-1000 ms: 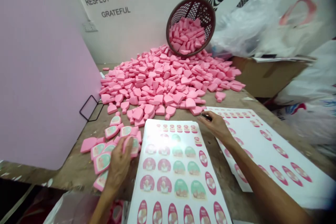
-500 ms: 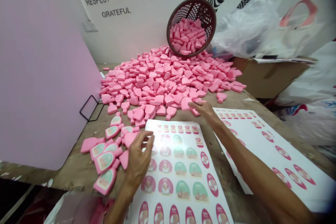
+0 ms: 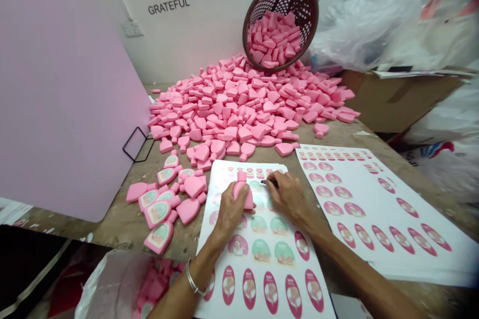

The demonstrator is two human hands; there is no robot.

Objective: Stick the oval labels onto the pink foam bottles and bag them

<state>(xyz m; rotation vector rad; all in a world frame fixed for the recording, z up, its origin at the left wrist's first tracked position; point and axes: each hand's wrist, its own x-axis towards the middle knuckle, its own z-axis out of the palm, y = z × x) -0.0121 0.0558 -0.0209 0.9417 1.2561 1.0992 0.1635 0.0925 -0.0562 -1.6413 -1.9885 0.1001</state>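
Observation:
My left hand (image 3: 230, 214) grips a pink bottle-shaped foam piece (image 3: 241, 192) above a printed sticker sheet (image 3: 224, 172). My right hand (image 3: 288, 198) rests on the same sheet, close to the left, pinching a small black tool (image 3: 270, 183); its tip is hidden. Oval and rounded pink and green baby-picture stickers cover the sheet. Left of it lie several foam pieces with labels on them, such as one (image 3: 159, 237), and a bare pink piece (image 3: 188, 210). A large heap of bare pink foam pieces (image 3: 239, 104) rises beyond my hands.
A tipped brown plastic basket (image 3: 280, 22) spills foam pieces onto the wooden workbench (image 3: 112, 219). A second sticker sheet (image 3: 359, 199) lies to the right. A pink board (image 3: 67, 84) stands at left, with a plastic bag (image 3: 112, 284) of pieces at the bench's near edge.
My left hand has moved right onto the sheet and now holds a foam piece up. My right hand has come back from the heap to the sheet, with the black tool showing in its fingers.

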